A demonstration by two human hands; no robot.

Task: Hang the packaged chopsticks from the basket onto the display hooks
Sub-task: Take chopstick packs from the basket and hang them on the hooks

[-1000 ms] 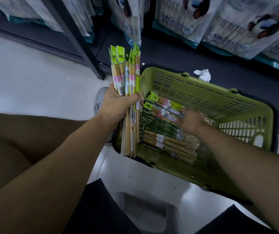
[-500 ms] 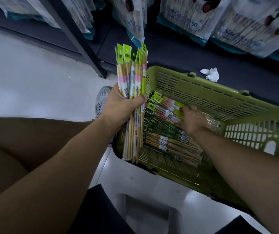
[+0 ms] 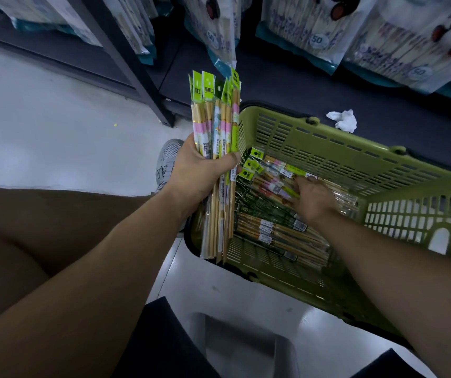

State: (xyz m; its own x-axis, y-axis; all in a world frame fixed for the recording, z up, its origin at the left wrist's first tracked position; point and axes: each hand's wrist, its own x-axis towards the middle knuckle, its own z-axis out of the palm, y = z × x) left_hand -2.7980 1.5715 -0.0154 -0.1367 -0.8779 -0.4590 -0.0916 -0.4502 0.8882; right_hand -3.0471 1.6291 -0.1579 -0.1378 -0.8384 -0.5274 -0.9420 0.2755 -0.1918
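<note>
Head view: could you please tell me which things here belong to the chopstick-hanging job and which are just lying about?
Job: chopstick bundle gripped by the left hand; loose chopstick packs in the green basket, where the right hand reaches.
Lying about: crumpled white tissue on the dark shelf base; hanging bags marked 50.

Retail shop aisle. Dark metal display rack (image 3: pixel 128 64) carries rows of hanging printed bags (image 3: pixel 399 31) marked "50". A green plastic shopping basket (image 3: pixel 355 159) sits on the pale tiled floor (image 3: pixel 41 118), loaded with retail-packed chopsticks (image 3: pixel 273 233) with hang-tab headers.
</note>
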